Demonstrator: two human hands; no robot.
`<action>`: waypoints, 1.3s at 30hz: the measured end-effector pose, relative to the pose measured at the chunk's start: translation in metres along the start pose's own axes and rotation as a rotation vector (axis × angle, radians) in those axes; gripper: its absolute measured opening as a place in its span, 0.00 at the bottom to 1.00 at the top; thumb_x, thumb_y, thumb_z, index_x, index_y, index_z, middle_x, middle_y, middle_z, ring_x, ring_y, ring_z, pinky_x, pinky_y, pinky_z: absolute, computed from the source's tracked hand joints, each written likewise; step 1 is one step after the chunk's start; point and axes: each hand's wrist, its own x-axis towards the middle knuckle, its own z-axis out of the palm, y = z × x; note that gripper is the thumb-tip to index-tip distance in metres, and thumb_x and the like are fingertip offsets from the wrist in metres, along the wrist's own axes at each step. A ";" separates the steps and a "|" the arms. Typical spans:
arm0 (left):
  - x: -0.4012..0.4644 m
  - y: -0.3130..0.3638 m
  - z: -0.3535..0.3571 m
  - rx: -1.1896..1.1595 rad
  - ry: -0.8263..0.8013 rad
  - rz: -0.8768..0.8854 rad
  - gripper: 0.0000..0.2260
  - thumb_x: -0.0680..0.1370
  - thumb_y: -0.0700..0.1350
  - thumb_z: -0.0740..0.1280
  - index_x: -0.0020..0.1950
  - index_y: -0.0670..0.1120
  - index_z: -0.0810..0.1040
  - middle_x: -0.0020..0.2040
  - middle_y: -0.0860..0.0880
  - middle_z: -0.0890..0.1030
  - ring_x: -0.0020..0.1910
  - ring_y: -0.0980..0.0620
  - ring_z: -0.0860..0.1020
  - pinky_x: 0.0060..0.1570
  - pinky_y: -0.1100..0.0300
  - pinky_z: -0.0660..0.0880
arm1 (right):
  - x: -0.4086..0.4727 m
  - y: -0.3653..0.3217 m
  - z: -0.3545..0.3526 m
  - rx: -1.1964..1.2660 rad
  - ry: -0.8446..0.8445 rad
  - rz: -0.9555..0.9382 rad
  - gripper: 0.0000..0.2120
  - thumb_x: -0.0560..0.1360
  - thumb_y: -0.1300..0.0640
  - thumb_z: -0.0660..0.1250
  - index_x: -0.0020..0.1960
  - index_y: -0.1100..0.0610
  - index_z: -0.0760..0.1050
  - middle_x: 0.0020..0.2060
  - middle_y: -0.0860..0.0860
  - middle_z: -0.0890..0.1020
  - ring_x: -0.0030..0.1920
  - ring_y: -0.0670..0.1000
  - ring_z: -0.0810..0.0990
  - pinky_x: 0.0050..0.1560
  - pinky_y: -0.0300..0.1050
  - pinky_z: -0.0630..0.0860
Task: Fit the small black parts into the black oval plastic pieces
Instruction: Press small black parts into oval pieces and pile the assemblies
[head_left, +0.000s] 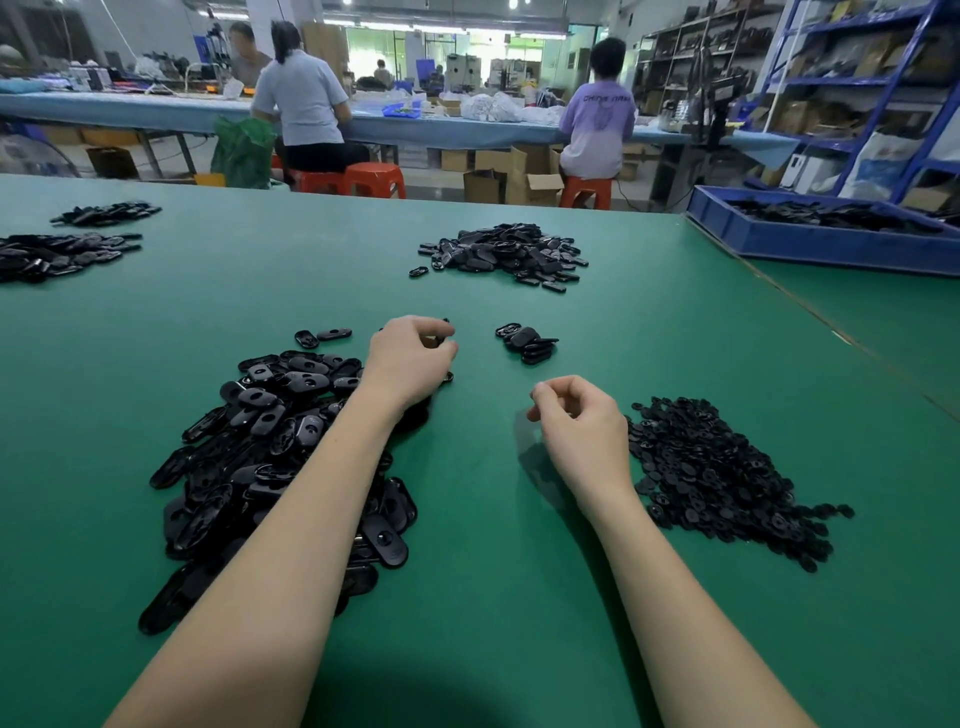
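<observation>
A: Ovals (270, 452), heaped left of the left hand (410, 358) on the green worktop (493, 597): glossy, stiff, light; take one by its long edges.

B: That hand curls onto something black, unclear what. The right hand (576, 415) is loosely curled, seemingly empty. Right of it, the small parts (722, 478): matte, tiny, fiddly; pinch singly.

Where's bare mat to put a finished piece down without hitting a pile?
Free: the green strip between the left hand and the far pile, and the near mat between the forearms. Crowded: the oval pile under the left arm, the small-parts heap beside the right hand, and the small stack.
</observation>
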 end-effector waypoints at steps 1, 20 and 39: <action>-0.001 0.002 -0.001 -0.036 0.015 -0.002 0.12 0.78 0.45 0.68 0.59 0.51 0.85 0.53 0.51 0.84 0.50 0.55 0.79 0.53 0.65 0.71 | 0.000 0.000 0.000 0.002 -0.001 0.002 0.08 0.77 0.49 0.67 0.41 0.49 0.80 0.35 0.42 0.85 0.32 0.38 0.76 0.40 0.43 0.73; -0.048 0.023 0.033 -0.814 -0.280 -0.122 0.15 0.74 0.28 0.71 0.56 0.43 0.79 0.45 0.45 0.87 0.39 0.52 0.84 0.45 0.62 0.82 | 0.006 -0.023 -0.027 0.260 -0.188 0.148 0.04 0.80 0.51 0.69 0.50 0.49 0.82 0.40 0.44 0.87 0.27 0.45 0.76 0.32 0.39 0.70; -0.067 0.029 0.060 -0.979 -0.407 -0.310 0.11 0.78 0.28 0.66 0.54 0.41 0.80 0.50 0.39 0.83 0.42 0.47 0.85 0.47 0.63 0.82 | 0.030 -0.020 -0.084 -0.221 -0.103 0.053 0.05 0.76 0.50 0.70 0.44 0.47 0.84 0.36 0.41 0.86 0.33 0.39 0.79 0.38 0.39 0.73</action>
